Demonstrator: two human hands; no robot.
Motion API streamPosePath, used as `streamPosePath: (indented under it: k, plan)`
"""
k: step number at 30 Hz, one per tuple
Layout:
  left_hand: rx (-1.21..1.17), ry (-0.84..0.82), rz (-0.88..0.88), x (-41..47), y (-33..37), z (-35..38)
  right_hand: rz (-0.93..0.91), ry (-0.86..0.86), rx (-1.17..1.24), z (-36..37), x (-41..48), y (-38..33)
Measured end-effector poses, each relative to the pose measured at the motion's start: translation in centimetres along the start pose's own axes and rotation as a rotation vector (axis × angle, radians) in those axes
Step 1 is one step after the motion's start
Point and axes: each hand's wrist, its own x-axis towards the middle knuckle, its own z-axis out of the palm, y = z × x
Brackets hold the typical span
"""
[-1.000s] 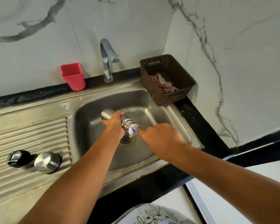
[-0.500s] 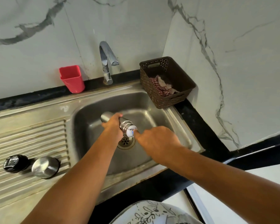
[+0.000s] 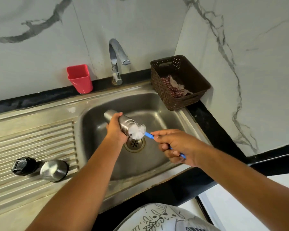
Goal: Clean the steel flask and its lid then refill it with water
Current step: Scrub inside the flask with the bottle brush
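Note:
My left hand (image 3: 115,130) grips the steel flask (image 3: 124,124), which lies tilted over the sink basin (image 3: 157,114) with its mouth toward the right. My right hand (image 3: 177,147) holds the blue handle of a bottle brush (image 3: 138,130); its white bristle head sits at the flask's mouth, mostly outside it. On the ribbed drainboard (image 3: 32,139) at the left lie the black inner lid (image 3: 22,166) and the steel cap (image 3: 53,170), side by side.
The tap (image 3: 117,60) stands behind the basin with no water running. A red cup (image 3: 80,79) sits left of it on the back ledge. A brown basket (image 3: 178,80) holding a cloth stands at the right. The drain (image 3: 134,144) lies below the flask.
My right hand has drawn back to the right, pulling the brush out so its white bristles now show at the flask's mouth. The flask stays in my left hand.

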Motion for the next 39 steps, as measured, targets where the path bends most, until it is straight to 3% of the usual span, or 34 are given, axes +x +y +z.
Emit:
streamPosePath:
  k: [2, 6, 11, 16, 21, 25, 29, 34, 39]
  plan:
    - [-0.027, 0.003, 0.001, 0.7, 1.0, -0.7, 0.050, -0.086, 0.114, -0.6, -1.5, -0.5]
    - [-0.097, 0.004, 0.009, 2.4, 0.2, -1.0, 0.149, -0.095, 0.223, -0.5, -1.0, -0.4]
    - [0.016, -0.089, 0.017, 1.4, -1.2, 0.3, 0.209, -0.132, 0.365, 1.6, 1.0, -0.4]
    - [-0.029, 0.012, 0.050, -1.0, 1.4, 0.5, 0.206, -0.166, 0.318, -0.9, -2.0, -1.0]
    - [-0.100, 0.025, 0.052, -2.6, -0.8, 0.9, 0.215, -0.105, 0.215, -0.7, -0.2, -0.7]
    - [-0.024, 0.011, 0.025, -2.5, -1.2, 0.9, 0.033, 0.048, -0.163, 1.4, 0.6, -0.5]
    - [0.000, 0.128, 0.030, -1.2, 0.7, 0.5, -0.411, 0.189, -0.876, 1.1, -1.5, -0.5]
    - [-0.007, 0.203, 0.069, -3.6, 0.5, 1.3, -0.529, 0.344, -1.681, 1.2, -3.1, -1.7]
    - [0.055, 0.143, 0.044, -4.3, -1.1, 2.0, -0.608, 0.264, -1.919, 2.2, -1.6, -1.7]
